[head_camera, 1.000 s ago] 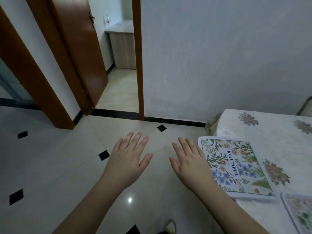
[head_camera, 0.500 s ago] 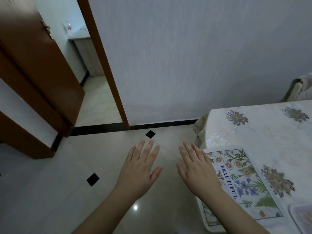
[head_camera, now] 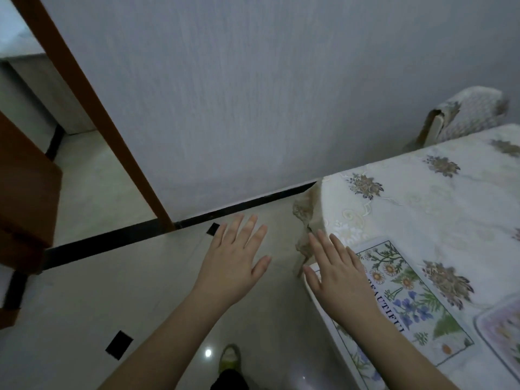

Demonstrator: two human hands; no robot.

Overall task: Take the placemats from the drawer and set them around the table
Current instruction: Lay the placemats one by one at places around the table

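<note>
On the near corner of the table [head_camera: 439, 209], draped in a cream floral cloth, a rectangular flower-printed placemat [head_camera: 408, 299] is laid flat, a second placemat [head_camera: 501, 330] just beside it. Both hands are held empty with fingers spread: the right hand [head_camera: 337, 274] over the placemat's edge, the left hand [head_camera: 233, 263] above the pale tiled floor [head_camera: 84, 291].

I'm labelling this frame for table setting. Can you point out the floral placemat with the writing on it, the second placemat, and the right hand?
Floral placemat [head_camera: 413, 302]: head view, on its printed middle beside the lettering.
Second placemat [head_camera: 503, 330]: head view, on its visible corner at the right edge.
Right hand [head_camera: 342, 280]: head view, on the back of the hand.
</note>
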